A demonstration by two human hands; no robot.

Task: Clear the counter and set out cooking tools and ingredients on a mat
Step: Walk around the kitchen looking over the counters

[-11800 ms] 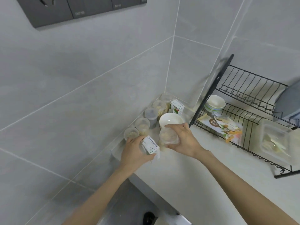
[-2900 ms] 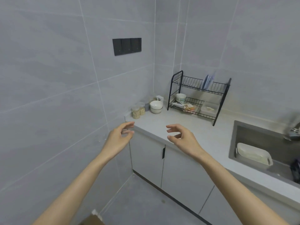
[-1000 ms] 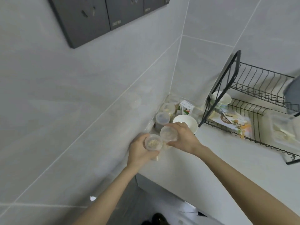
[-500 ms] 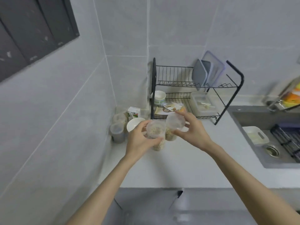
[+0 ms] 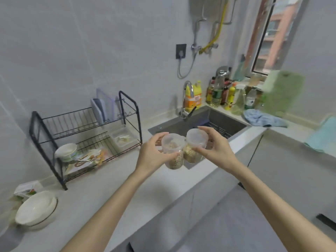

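A clear plastic lidded jar of grain is gripped by the left hand, its twin by the right hand — kept touching, likely for steadiness in carrying.

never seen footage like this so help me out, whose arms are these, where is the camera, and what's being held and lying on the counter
There is no machine here. A person wears one camera on the head, and it looks down at their own bare arms. The left hand grips the left jar and the right hand grips the right jar. Both jars are clear, lidded and hold something grainy. They are held up over the counter edge, near the sink. On the counter stand a black rack and stacked white bowls.
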